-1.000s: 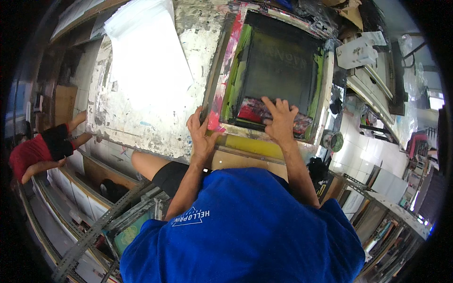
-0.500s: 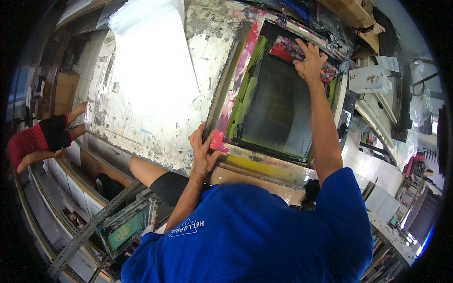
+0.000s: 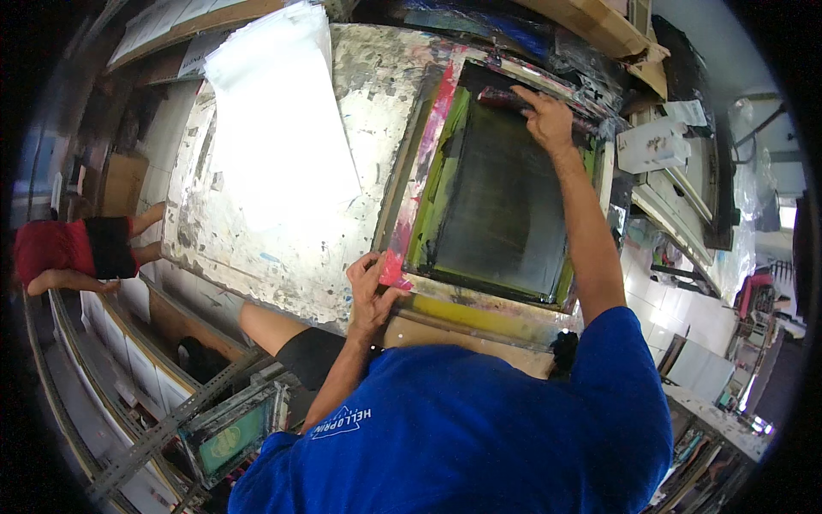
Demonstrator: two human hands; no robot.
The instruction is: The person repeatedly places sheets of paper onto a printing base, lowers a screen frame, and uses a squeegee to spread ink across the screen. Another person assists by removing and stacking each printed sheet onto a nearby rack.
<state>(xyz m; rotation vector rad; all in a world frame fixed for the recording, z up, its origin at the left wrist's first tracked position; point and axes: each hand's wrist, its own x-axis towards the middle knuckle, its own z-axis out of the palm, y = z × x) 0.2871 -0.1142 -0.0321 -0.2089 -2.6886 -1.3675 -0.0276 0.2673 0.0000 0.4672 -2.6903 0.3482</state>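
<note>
A screen-printing frame (image 3: 419,184) with a pink-stained edge lies on the worktable, its dark mesh (image 3: 501,201) bordered in green. At the frame's near left corner is my left hand (image 3: 370,295), closed round the corner with fingers on top. My right hand (image 3: 548,120) is at the far end of the frame, gripping an ink-stained squeegee (image 3: 497,98) that lies across the mesh; one finger stretches along it. The palm and forearm hide part of the squeegee. Left of the frame, a stack of white sheets (image 3: 278,128) rests on the table.
The worktable (image 3: 257,248) is white and paint-spotted. A white plastic container (image 3: 652,146) stands right of the frame, with a cardboard box (image 3: 591,26) at the far side. Another person in red (image 3: 60,248) is at the left. A smaller green screen (image 3: 231,437) leans lower left.
The squeegee has tipped, so its broad red-stained face now shows only as a narrow strip. My right hand has turned with it. My left hand stays on the frame corner; the view shifted slightly.
</note>
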